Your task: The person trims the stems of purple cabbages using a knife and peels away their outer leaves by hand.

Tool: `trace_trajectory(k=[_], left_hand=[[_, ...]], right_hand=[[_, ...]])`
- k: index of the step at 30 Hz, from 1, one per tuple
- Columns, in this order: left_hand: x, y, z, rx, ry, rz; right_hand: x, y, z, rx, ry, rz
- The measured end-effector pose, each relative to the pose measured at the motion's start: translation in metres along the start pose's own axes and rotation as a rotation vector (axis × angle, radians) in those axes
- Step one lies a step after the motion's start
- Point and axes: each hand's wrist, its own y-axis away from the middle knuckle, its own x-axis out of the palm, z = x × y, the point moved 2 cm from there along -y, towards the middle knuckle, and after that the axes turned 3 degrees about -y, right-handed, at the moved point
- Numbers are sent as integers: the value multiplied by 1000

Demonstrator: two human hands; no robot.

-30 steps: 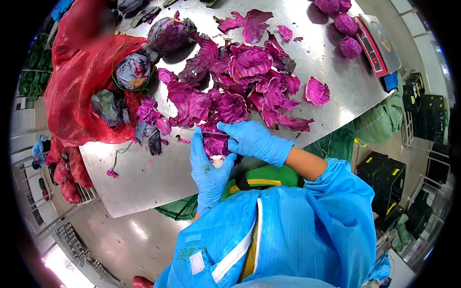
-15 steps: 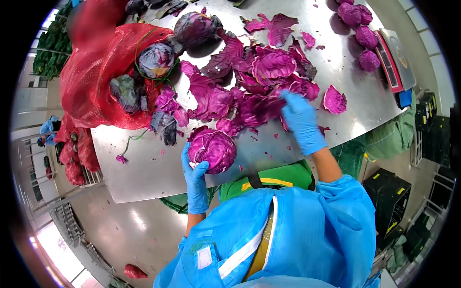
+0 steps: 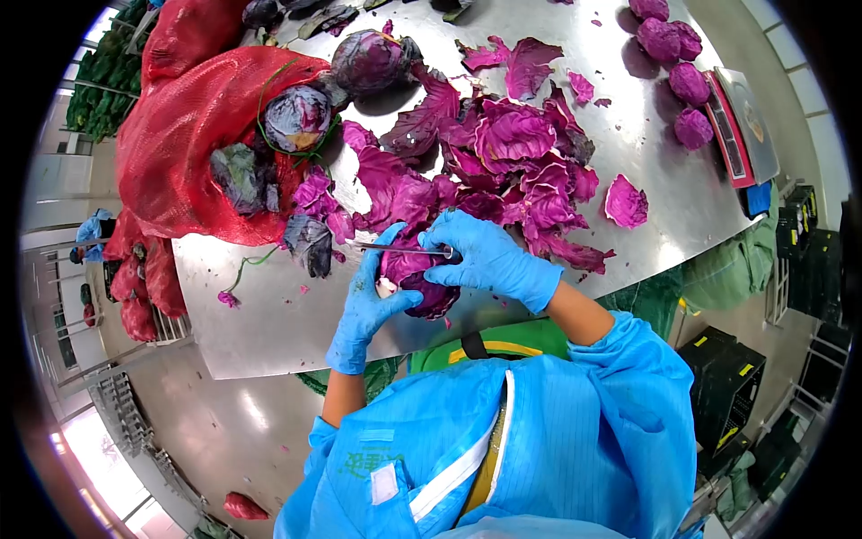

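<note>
My left hand (image 3: 364, 307), in a blue glove, is closed around the near left side of a red cabbage (image 3: 406, 266) above the steel table. A pale cut stem shows near its thumb. My right hand (image 3: 496, 260), gloved too, reaches over the cabbage from the right and grips a thin metal knife (image 3: 395, 248). Its blade points left across the top of the head; the handle is mostly hidden by the fingers. A loose outer leaf (image 3: 433, 296) shows under the right hand. Just beyond both hands spreads a heap of purple cabbage leaves (image 3: 516, 135).
A red mesh sack (image 3: 171, 153) with untrimmed cabbages (image 3: 298, 118) lies at the left. Another dark cabbage (image 3: 368, 61) sits at the back. Several trimmed heads (image 3: 689, 83) line the right side beside a red scale (image 3: 729, 135). Black crates (image 3: 723, 377) stand on the floor.
My right hand has moved left from the leaf heap to the cabbage, and the knife now shows in it. More leaves lie on the heap's near right side.
</note>
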Motion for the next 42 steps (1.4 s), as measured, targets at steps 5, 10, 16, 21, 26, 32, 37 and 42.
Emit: trace_trajectory(k=[5,10,16,21,26,32,37,42], left_hand=[[0,-10,16,194,-312,-60],[-3,1,11,128,-241,49],[-9,19,16,37,50,-13],[-6,10,10,21,49,-28],[6,9,13,-6,-237,-122],[7,10,14,143,-415,-123],[-3,6,15,191,-386,-52],[-19,35,44,-88,305,-269]], right_hand=[[1,-5,16,-309,668,-5],[-21,-11,9,-483,1004,-249],[-92,-2,-8,-188,687,-638],[-7,7,-6,-47,39,-133],[7,-22,-13,-15,-157,173],[0,-24,-1,-186,303,265],[2,-21,-12,-343,502,126],[-31,2,-16,-26,461,-402]])
